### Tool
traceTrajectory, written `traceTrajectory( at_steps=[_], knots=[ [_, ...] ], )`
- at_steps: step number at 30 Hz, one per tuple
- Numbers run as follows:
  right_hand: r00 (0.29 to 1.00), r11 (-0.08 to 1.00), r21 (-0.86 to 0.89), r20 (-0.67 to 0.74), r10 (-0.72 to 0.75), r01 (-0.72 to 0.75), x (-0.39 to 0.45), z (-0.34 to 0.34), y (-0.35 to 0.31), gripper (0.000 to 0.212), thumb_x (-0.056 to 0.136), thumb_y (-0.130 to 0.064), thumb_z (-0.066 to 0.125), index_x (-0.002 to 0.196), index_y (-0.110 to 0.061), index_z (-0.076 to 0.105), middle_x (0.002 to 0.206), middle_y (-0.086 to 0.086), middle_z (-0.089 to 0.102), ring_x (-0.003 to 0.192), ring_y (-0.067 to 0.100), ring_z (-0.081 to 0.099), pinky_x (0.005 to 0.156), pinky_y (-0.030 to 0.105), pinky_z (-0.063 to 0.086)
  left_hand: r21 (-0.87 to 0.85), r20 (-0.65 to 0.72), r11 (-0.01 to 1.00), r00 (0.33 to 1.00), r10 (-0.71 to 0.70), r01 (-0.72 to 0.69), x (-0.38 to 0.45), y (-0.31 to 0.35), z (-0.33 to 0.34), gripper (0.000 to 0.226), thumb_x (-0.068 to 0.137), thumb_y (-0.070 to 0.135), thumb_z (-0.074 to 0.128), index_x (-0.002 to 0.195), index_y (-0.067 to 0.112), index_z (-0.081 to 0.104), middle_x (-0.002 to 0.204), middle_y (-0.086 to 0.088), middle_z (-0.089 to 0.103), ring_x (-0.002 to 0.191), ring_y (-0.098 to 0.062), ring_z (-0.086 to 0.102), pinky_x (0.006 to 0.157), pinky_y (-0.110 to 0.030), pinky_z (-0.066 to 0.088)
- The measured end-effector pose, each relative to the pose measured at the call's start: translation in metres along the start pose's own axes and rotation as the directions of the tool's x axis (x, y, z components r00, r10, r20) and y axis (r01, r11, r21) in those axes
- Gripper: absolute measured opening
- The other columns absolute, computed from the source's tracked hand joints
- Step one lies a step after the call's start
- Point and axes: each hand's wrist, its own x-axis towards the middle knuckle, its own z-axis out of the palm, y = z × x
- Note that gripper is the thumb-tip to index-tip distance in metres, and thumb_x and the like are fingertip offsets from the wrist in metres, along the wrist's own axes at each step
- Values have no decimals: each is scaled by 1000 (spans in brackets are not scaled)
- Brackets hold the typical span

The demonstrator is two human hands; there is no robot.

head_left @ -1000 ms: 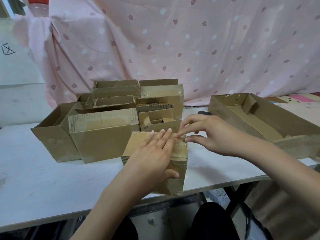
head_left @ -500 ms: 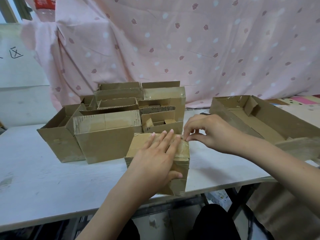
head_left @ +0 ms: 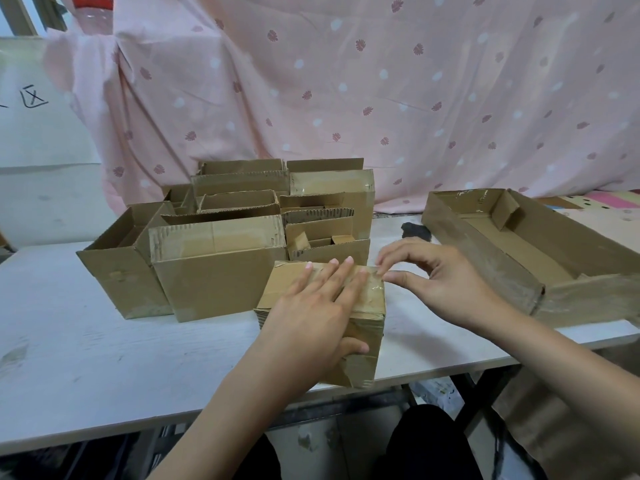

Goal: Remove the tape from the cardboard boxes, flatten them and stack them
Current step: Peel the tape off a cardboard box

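Pink spotted cloth (head_left: 381, 98) hangs behind a white table (head_left: 86, 358); on its left half stands a cluster of open cardboard boxes (head_left: 221, 265), touching one another. Just in front of them, at the near edge, sits a small taped box (head_left: 367, 327); the left hand (head_left: 311, 320) lies flat on top, fingers straight, thumb against the near side; the right hand (head_left: 436, 282) pinches clear tape (head_left: 372, 289) at the box's far right corner. Further right rests a long shallow tray (head_left: 485, 251).
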Motion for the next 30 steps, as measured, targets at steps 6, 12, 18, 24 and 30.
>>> traceTrajectory(
  at_steps=[6, 12, 18, 24, 30],
  knots=[
    [966, 904, -361, 199, -165, 228, 11, -17, -12, 18, 91, -30, 69, 106, -33, 77, 120, -24, 66, 123, 5, 49, 101, 21, 41, 20, 10, 1000, 1000, 1, -1, 1, 1, -1, 95, 94, 66, 40, 156, 22, -15, 164, 2, -20, 151, -14, -15, 123, -37, -7],
    [914, 803, -464, 330, -234, 373, 20, -18, -16, 9, 87, -15, 77, 91, -23, 78, 103, -19, 69, 101, 8, 49, 89, 7, 34, 5, 10, 1000, 1000, 0, 0, 3, 1, -2, 95, 93, 66, 43, 157, 23, -13, 164, 3, -18, 151, -13, -14, 123, -36, -8],
    [943, 905, -338, 293, -160, 258, 17, -16, -14, 10, 91, -14, 72, 86, -22, 73, 99, -18, 65, 104, 7, 55, 91, 23, 43, -10, 16, 1000, 1000, 1, -1, 2, 0, -2, 96, 92, 66, 44, 157, 24, -13, 164, 3, -18, 151, -12, -15, 123, -35, -9],
    [968, 994, -102, 251, -3, 30, 8, -20, -10, 15, 90, -11, 72, 84, -24, 73, 100, -15, 69, 106, 14, 61, 96, 26, 44, -25, 12, 1000, 1000, 5, -5, 1, 1, -2, 94, 93, 65, 44, 157, 25, -12, 164, 3, -19, 151, -13, -14, 123, -35, -8],
    [966, 981, -193, 256, 19, 32, 5, -18, -19, 35, 90, -23, 73, 115, -47, 67, 103, -20, 66, 103, 5, 54, 97, 20, 42, -20, 8, 1000, 1000, 5, -4, 1, -1, -1, 95, 93, 65, 44, 157, 24, -13, 164, 3, -19, 151, -13, -15, 123, -35, -8]
  ],
)
